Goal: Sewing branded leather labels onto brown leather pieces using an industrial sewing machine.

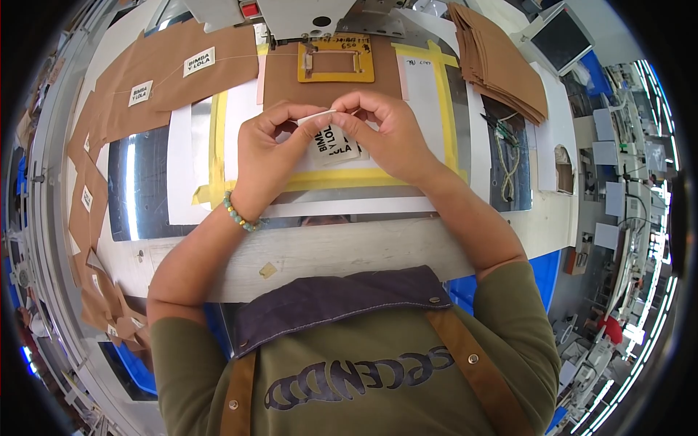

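Note:
Both my hands are in the middle of the work board. My left hand [270, 149] pinches the upper edge of a small white fabric label [331, 149] with black print. My right hand [392, 145] pinches the same edge from the right, thumb near the other thumb. At least one more label shows behind the first, partly hidden by my fingers. Just beyond my hands, a brown piece [283, 83] lies on white card framed by yellow tape [451, 131], with a yellow rectangular template [334, 78] on it, under the machine head [313, 18].
Brown pieces [167, 65] bearing white labels trail down the left side, joined by thread. A brown stack [494, 69] and small screen [552, 38] stand at back right, above dark tools and cord [503, 156]. A blue bin [538, 283] is below the table [276, 254].

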Motion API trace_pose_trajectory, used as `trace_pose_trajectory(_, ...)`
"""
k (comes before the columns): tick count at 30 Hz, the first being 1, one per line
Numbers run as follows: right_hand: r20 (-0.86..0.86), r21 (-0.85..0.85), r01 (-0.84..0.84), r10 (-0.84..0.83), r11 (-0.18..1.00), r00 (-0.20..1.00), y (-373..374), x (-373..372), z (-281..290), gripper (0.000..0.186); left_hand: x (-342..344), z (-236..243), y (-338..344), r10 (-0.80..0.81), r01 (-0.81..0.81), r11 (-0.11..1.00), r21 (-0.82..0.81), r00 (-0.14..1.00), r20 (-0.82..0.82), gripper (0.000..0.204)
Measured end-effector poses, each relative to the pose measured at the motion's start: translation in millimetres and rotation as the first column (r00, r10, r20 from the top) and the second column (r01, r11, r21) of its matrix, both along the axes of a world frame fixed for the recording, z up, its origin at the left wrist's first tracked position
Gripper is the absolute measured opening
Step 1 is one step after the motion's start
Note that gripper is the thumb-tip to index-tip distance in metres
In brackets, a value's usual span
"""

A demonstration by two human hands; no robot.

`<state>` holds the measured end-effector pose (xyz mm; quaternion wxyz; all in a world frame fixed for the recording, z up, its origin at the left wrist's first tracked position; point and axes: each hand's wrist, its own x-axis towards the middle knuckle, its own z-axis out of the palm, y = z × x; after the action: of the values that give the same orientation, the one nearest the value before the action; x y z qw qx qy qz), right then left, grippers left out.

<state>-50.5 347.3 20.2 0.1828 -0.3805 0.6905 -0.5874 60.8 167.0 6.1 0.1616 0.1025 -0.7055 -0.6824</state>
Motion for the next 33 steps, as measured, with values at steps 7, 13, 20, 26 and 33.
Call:
trace_pose_trajectory(7,-0.159,0.037,0.016,-0.010,0.999,0.987,-1.6,2.6,0.9,0.015,0.8,-5.6,-1.0,0.074,-0.085,0.986,-0.146,0.994,-0.080,0.011)
trace_pose_trajectory(13,-0.156,-0.078,0.096,-0.108,0.992,0.982,-0.7,0.4,1.3,0.018,0.5,-3.6,-0.3,0.075,-0.076,0.997,-0.024,0.996,-0.057,0.012)
trace_pose_trajectory(20,-0.190,-0.039,0.056,-0.063,0.998,0.980,0.2,1.3,2.3,0.020,0.2,-4.2,-0.2,0.065,-0.066,0.998,-0.022,0.995,-0.071,0.013)
trace_pose_trajectory(26,-0.078,-0.024,0.029,-0.031,0.999,0.997,0.3,0.8,0.8,0.019,0.4,-4.0,0.2,0.051,-0.054,0.998,-0.036,0.995,-0.088,0.013)
trace_pose_trajectory(33,-0.060,-0.029,0.041,-0.042,0.999,0.997,-0.9,0.5,-2.1,0.017,-0.2,-3.8,0.5,0.057,-0.063,0.996,-0.069,0.995,-0.083,0.014)
